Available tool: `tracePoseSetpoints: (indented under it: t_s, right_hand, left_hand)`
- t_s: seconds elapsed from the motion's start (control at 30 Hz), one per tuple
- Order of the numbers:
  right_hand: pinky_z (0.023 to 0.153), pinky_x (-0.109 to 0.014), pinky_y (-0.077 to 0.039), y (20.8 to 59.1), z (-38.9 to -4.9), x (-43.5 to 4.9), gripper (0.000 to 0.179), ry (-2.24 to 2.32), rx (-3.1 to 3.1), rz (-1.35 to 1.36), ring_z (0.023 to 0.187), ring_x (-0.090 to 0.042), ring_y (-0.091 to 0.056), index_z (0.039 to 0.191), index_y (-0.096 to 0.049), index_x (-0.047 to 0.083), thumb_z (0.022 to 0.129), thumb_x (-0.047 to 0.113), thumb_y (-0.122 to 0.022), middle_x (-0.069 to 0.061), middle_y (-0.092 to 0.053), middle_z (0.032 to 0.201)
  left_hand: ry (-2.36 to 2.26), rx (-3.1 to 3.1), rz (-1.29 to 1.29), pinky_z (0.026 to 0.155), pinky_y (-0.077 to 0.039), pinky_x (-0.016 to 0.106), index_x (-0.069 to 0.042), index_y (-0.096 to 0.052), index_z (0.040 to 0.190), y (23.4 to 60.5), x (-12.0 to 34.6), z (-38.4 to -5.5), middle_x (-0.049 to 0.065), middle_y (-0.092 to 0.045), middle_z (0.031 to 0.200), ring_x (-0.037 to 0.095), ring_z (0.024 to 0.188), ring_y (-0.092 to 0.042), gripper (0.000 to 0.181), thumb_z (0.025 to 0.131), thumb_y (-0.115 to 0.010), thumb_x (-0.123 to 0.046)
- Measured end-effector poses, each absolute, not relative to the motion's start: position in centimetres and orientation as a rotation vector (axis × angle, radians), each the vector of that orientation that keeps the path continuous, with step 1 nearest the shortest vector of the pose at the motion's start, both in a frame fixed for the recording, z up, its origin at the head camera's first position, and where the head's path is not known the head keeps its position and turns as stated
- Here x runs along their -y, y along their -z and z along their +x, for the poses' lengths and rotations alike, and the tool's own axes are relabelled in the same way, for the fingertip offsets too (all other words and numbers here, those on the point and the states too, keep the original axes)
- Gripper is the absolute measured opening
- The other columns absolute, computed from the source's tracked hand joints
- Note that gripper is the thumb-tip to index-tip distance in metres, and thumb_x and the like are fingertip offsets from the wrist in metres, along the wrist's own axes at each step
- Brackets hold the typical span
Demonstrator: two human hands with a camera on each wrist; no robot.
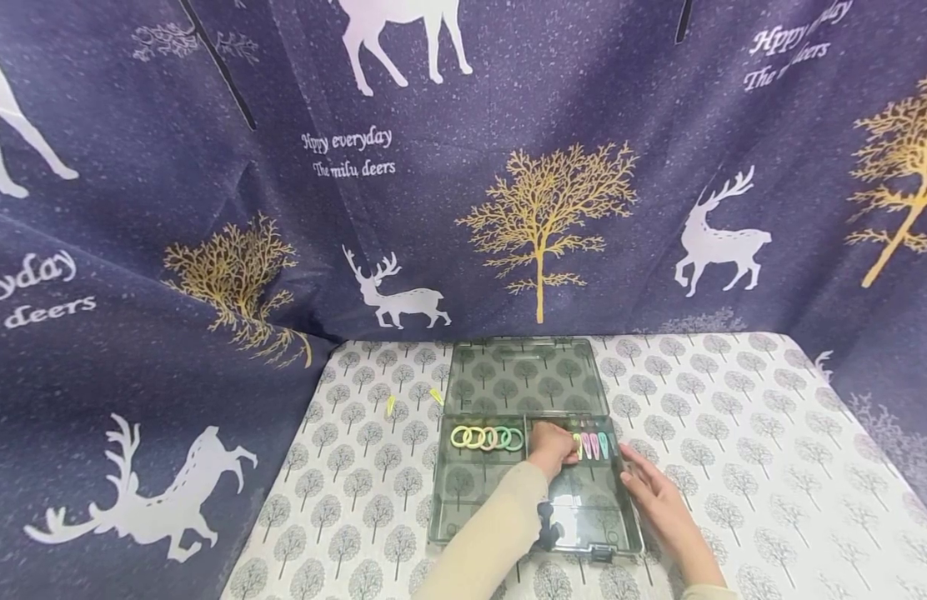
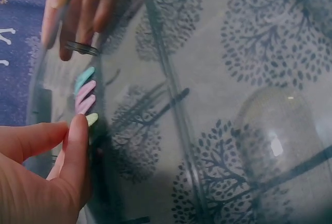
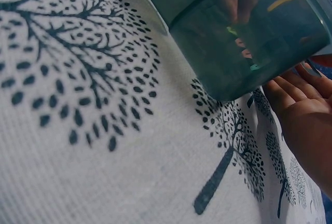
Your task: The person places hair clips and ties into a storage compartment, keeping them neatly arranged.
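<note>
A clear grey-green plastic box (image 1: 478, 492) lies on the table with its lid (image 1: 525, 379) folded back. In its right compartment my left hand (image 1: 551, 446) pinches a yellow-green snap hair clip (image 2: 92, 119) between thumb and fingertips. Beside that clip stand two pink hair clips (image 2: 85, 97) and a teal hair clip (image 1: 603, 444), in a row. My right hand (image 1: 662, 496) rests against the box's right outer wall, its fingers extended. In the right wrist view that wall and the right hand (image 3: 306, 110) show from the side.
Several yellow, pink and green rings (image 1: 487, 437) overlap in a row at the back of the left compartment. Two yellow hair clips, a left one (image 1: 391, 406) and a right one (image 1: 437, 397), lie on the tree-print tablecloth (image 1: 343, 508). A deer-print curtain (image 1: 433, 208) hangs behind.
</note>
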State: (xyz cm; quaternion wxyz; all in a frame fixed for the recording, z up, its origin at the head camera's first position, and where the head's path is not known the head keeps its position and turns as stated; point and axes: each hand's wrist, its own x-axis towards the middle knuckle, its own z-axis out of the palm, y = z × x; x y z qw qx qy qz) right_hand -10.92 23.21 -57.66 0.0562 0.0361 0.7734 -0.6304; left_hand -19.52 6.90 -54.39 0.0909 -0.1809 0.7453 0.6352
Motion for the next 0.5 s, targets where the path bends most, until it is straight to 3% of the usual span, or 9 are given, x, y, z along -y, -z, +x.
tracePoseSetpoints:
  t_s: [0.03, 0.2, 0.27, 0.43, 0.5]
  right_hand:
    - [0.099, -0.006, -0.029, 57.6, -10.9, -23.2, 0.056, 1.9, -2.354, 0.116, 0.14, -0.033, -0.025, 0.149, -0.034, 0.011, 0.099, 0.028, -0.054, -0.013, -0.025, 0.156]
    - [0.1, -0.006, -0.029, 57.5, -10.9, -23.2, 0.056, 1.876, -2.371, 0.132, 0.135, -0.012, -0.031, 0.148, -0.035, 0.013, 0.099, 0.029, -0.055, -0.01, -0.027, 0.156]
    - [0.1, -0.005, -0.029, 57.5, -10.9, -23.2, 0.057, 1.869, -2.369, 0.134, 0.134, -0.01, -0.03, 0.149, -0.035, 0.014, 0.098, 0.03, -0.055, -0.01, -0.026, 0.156]
    - [0.099, -0.004, -0.028, 57.4, -11.0, -23.2, 0.058, 1.86, -2.376, 0.131, 0.139, -0.028, -0.026, 0.149, -0.035, 0.013, 0.098, 0.032, -0.055, -0.011, -0.026, 0.156]
    - [0.099, -0.005, -0.029, 57.5, -11.0, -23.2, 0.057, 1.883, -2.364, 0.121, 0.139, -0.029, -0.025, 0.149, -0.035, 0.012, 0.098, 0.03, -0.055, -0.012, -0.026, 0.156]
  left_hand:
    - [-1.882, -2.211, -0.524, 0.046, -0.058, 0.023, 0.0, -0.058, 0.063, 54.2, -6.8, -19.5, 0.004, -0.056, 0.055, 0.009, 0.043, -0.054, 0.021, 0.068, -0.063, 0.021]
    - [-1.877, -2.159, -0.462, 0.052, -0.06, 0.023, 0.006, -0.064, 0.074, 52.9, -6.2, -19.7, 0.013, -0.064, 0.067, 0.011, 0.049, -0.059, 0.01, 0.074, -0.065, 0.017]
    - [-1.891, -2.122, -0.434, 0.055, -0.06, 0.023, 0.01, -0.066, 0.081, 52.3, -5.8, -19.8, 0.015, -0.066, 0.071, 0.01, 0.051, -0.059, 0.009, 0.075, -0.064, 0.017]
    - [-1.928, -2.034, -0.349, 0.061, -0.061, 0.022, 0.013, -0.066, 0.096, 50.9, -4.5, -20.0, 0.019, -0.069, 0.083, 0.011, 0.059, -0.063, 0.016, 0.08, -0.064, 0.013]
    - [-1.95, -2.005, -0.324, 0.063, -0.061, 0.022, 0.012, -0.066, 0.097, 50.5, -3.8, -20.1, 0.02, -0.07, 0.089, 0.013, 0.063, -0.066, 0.016, 0.082, -0.064, 0.012]
